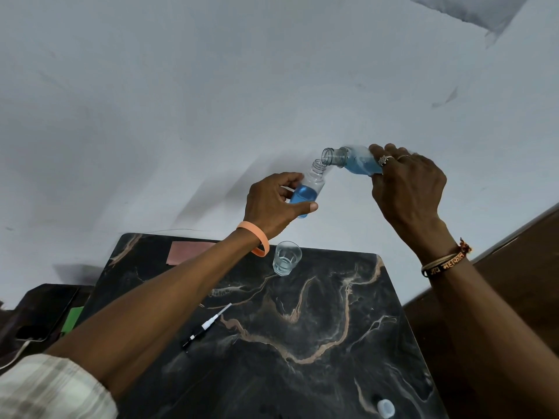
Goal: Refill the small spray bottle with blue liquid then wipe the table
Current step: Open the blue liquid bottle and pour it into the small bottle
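Where the white cap (386, 408) lies: at 5 o'clock on the dark marbled table (302, 373), close to its near edge.
spray head (205, 326): black and white, flat on the table at 9 o'clock from its middle, with the dip tube pointing to 1 o'clock.
glass (286, 257): upright at 12 o'clock by the table's far edge, with a little clear liquid inside.
pink cloth (187, 251): flat at the 11 o'clock corner, partly hidden by the left forearm.
left hand (272, 204): raised beyond the far edge, with thumb and fingers curled round the lower body of the small spray bottle (314, 181).
small spray bottle: uncapped, in the air, neck tilted to 1 o'clock, about half full of blue liquid (302, 196).
right hand (408, 182): at 3 o'clock from the left hand, with the fingers closed round the base end of the larger bottle (348, 157).
larger bottle: tipped almost onto its side, with the open mouth facing 9 o'clock just over the small bottle's mouth. Whether the rims touch cannot be told. Blue liquid lies along its lower side.
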`<state>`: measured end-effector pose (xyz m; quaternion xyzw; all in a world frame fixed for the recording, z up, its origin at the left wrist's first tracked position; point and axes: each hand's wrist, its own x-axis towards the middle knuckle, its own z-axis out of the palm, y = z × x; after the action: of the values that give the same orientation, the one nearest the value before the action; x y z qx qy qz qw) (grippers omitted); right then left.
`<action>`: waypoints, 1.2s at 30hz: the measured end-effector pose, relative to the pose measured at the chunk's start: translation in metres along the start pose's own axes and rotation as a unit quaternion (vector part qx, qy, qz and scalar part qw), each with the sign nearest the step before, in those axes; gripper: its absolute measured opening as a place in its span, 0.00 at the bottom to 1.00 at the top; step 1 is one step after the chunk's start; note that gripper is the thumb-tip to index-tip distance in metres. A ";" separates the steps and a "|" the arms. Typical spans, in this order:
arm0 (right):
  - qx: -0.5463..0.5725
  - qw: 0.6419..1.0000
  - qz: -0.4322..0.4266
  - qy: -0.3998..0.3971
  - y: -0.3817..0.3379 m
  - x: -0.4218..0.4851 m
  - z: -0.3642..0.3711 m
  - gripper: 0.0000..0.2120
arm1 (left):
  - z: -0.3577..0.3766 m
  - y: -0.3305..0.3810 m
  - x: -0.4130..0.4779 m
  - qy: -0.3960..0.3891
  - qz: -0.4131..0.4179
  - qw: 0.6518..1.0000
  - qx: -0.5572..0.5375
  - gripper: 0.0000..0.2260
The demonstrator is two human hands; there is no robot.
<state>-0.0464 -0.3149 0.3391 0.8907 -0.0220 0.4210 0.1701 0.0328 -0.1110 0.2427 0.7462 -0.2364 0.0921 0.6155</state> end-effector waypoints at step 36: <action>0.002 1.000 -0.009 0.010 -0.004 0.002 0.001 0.17 | -0.003 0.000 -0.001 -0.003 -0.010 1.000 0.000 0.26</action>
<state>-0.0438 -0.3115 0.3393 0.8869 -0.0117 0.4284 0.1726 0.0319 -0.1076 0.2431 0.7485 -0.2311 0.0836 0.6160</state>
